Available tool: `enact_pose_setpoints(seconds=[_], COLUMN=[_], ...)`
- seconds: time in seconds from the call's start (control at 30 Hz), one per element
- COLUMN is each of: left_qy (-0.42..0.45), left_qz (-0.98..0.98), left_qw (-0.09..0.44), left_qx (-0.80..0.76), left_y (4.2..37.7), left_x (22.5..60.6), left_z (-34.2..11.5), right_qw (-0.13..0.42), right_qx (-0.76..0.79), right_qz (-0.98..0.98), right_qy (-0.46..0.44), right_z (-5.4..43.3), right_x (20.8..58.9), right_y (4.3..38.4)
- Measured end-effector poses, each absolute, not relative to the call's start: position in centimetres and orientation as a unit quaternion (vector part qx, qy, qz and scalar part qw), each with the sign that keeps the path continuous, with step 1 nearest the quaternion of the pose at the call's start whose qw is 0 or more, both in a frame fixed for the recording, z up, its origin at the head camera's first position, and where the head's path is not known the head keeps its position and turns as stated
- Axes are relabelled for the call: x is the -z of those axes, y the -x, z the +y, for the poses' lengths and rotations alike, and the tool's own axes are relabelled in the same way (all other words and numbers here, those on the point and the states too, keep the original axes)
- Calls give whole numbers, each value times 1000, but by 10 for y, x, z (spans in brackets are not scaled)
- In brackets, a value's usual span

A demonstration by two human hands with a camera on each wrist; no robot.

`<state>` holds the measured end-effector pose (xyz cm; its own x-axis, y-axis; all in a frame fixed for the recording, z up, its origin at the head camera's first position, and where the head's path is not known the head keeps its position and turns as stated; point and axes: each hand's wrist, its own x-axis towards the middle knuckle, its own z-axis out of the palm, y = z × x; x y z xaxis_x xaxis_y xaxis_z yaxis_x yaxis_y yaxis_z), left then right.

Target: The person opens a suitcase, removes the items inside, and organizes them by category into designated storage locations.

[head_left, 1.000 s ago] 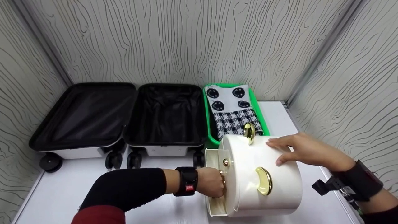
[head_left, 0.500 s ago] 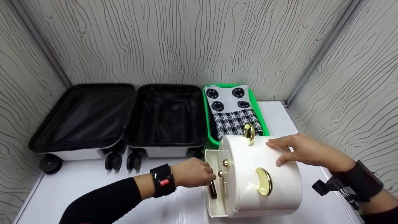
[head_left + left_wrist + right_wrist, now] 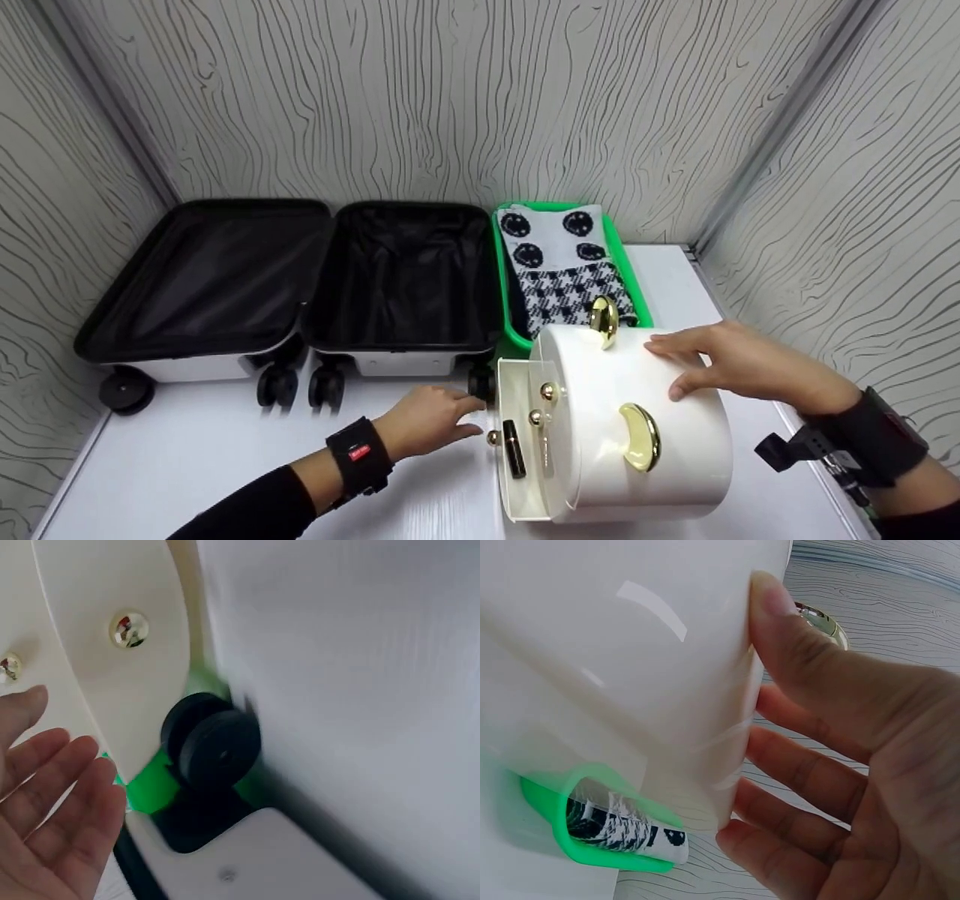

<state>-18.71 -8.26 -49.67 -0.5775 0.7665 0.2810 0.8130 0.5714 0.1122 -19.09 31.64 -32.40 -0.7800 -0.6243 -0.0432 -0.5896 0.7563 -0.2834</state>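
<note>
A white rounded cosmetics organizer with gold crescent handles stands at the front right. Its lower drawer is pulled out to the left. Inside the drawer lies a slim black cosmetic tube with a gold band, probably a lipstick. My left hand hovers just left of the drawer's gold knob, fingers extended and holding nothing; the left wrist view shows its fingers apart from the drawer front. My right hand rests on the organizer's rounded top, thumb and fingertips touching the white surface.
A suitcase lies open, its two black-lined halves, left and right, side by side, with black wheels towards me. Behind the organizer a green basket holds patterned knit fabric. Wood-grain panels enclose the white table.
My left hand has come out of the drawer and drawn back left, its fingers now extended. The black tube lies uncovered in the drawer. My right hand has stayed on the organizer.
</note>
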Motion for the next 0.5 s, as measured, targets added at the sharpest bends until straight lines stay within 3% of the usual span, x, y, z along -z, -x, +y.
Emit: enact_pose_setpoints(seconds=[0.23, 0.5], left_qy=[433, 452], left_qz=[-889, -874], left_qw=[24, 25], left_qx=[148, 177], left_y=[180, 177], left_x=[512, 529], left_z=[-77, -66], right_qw=[61, 57], right_qx=[125, 124], right_qz=[935, 934], right_qy=[326, 330], right_z=[318, 317], right_x=[323, 324], right_y=[189, 189])
